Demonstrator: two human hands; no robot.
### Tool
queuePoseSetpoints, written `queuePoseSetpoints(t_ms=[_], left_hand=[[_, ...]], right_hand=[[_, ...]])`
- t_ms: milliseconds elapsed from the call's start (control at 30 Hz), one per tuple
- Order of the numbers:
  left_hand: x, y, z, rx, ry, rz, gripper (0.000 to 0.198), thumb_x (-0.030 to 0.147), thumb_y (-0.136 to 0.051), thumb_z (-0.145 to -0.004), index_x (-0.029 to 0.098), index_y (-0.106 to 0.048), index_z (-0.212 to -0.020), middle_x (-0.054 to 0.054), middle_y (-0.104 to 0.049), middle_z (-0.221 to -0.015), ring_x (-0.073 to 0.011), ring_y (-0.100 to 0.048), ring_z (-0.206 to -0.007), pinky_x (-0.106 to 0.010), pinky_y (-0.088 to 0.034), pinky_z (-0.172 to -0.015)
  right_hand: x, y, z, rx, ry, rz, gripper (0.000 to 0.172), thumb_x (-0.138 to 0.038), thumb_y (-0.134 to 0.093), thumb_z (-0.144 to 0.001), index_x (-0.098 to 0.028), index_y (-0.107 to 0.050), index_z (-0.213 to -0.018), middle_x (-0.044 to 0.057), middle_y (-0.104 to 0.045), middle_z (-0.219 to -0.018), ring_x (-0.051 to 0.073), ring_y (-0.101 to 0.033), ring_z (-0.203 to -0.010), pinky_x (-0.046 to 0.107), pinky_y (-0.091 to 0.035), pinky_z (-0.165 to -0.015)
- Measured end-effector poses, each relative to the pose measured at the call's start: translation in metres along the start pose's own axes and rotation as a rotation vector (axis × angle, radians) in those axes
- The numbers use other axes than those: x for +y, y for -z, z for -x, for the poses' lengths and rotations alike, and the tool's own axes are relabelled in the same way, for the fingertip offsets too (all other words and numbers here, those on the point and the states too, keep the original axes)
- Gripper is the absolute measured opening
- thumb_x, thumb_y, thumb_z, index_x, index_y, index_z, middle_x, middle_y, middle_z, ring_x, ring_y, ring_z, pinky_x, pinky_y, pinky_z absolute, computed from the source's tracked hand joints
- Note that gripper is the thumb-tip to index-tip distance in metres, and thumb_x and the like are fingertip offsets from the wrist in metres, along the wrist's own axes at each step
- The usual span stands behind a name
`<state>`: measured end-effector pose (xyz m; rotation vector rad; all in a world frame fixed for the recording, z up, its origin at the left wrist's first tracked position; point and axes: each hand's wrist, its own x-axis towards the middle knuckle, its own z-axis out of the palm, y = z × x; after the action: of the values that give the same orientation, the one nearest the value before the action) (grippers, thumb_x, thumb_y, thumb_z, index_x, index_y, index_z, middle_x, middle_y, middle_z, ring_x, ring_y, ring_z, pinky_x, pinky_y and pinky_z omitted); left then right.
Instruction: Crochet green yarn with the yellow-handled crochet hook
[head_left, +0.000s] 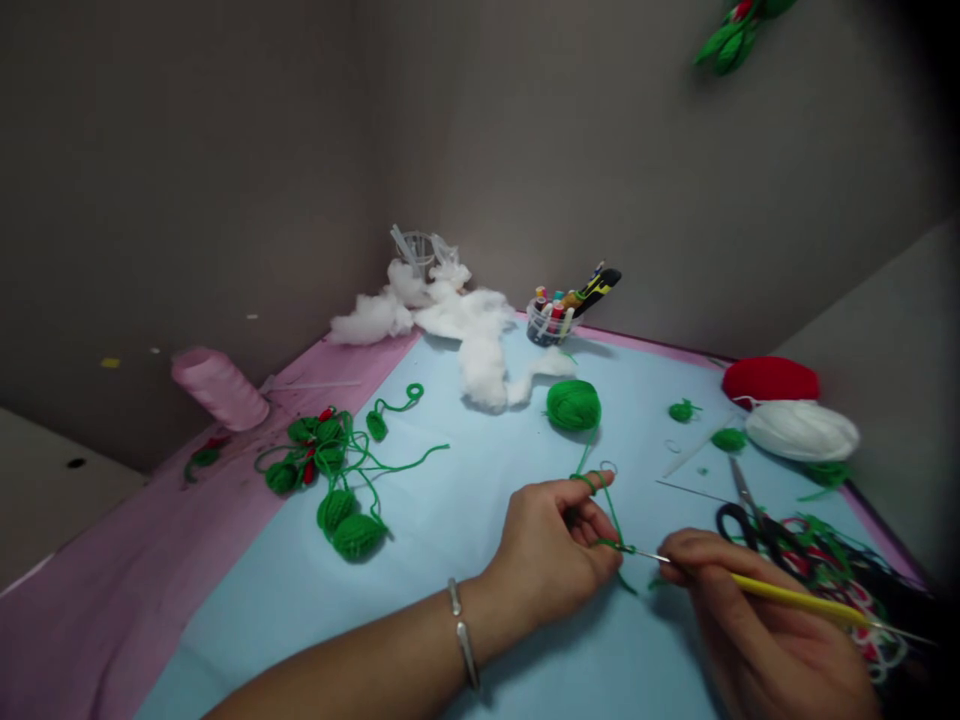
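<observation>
Gripping a yellow-handled crochet hook [795,598], the right hand [757,620] sits just apart from the left hand [555,540], which pinches green yarn [616,515] with a strand looped round its index finger. The hook's steel tip meets the yarn beside the left fingertips, toward three o'clock of that hand. Clock-wise from the left hand, the green yarn ball [574,405] feeding the strand rests at twelve, and beyond it a clear cup of pens [551,325]; white stuffing [480,365] spreads at eleven; small green crocheted pieces [356,537] with trailing tails bunch between nine and ten; red [771,380] and white skeins [802,430] lie at two. Scissors [742,485] rest on the table [450,520] at the right hand's twelve.
</observation>
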<state>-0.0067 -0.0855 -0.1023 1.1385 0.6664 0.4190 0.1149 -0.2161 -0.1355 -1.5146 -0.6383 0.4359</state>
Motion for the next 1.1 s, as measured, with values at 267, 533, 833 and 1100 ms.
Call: queuePoseSetpoints(t_ms=[267,533,833,1100], left_hand=[[0.0020,-0.0011,-0.0002,0.020,0.012,-0.011,0.066,-0.002,-0.066,-0.058,0.009,-0.070,-0.123,0.006,-0.055,-0.065,-0.0045,-0.042,-0.057,-0.018,-0.037,-0.057],[0.0016,-0.0007,-0.0005,0.013,0.035,-0.006,0.064,-0.003,-0.065,-0.058,0.009,-0.071,-0.120,0.006,-0.055,-0.064,-0.0043,-0.042,-0.056,-0.019,-0.037,-0.057],[-0.0001,-0.0013,0.0000,0.009,0.031,-0.011,0.057,-0.002,-0.066,-0.059,0.009,-0.072,-0.114,0.006,-0.055,-0.064,-0.0046,-0.043,-0.056,-0.019,-0.037,-0.057],[-0.0003,-0.0014,-0.0010,0.008,0.047,-0.002,0.052,-0.004,-0.065,-0.057,0.008,-0.074,-0.107,0.006,-0.055,-0.063,-0.0044,-0.042,-0.056,-0.019,-0.037,-0.057]], right_hand=[[-0.0031,0.0013,0.0023,-0.002,0.040,0.055,0.022,-0.049,-0.079,-0.077,-0.027,-0.076,-0.080,0.005,-0.069,-0.087,0.015,-0.065,-0.075,0.019,-0.056,-0.065],[-0.0037,0.0008,0.0025,0.013,-0.002,0.039,0.026,-0.050,-0.080,-0.075,-0.025,-0.076,-0.078,0.006,-0.069,-0.088,0.015,-0.066,-0.073,0.020,-0.057,-0.064],[-0.0054,-0.0008,0.0019,0.015,-0.010,0.034,0.023,-0.050,-0.081,-0.074,-0.028,-0.077,-0.078,0.004,-0.068,-0.086,0.015,-0.065,-0.073,0.020,-0.056,-0.065],[-0.0062,-0.0009,0.0015,0.011,0.005,0.056,0.025,-0.051,-0.080,-0.075,-0.027,-0.077,-0.081,0.006,-0.069,-0.087,0.016,-0.065,-0.072,0.022,-0.056,-0.063]])
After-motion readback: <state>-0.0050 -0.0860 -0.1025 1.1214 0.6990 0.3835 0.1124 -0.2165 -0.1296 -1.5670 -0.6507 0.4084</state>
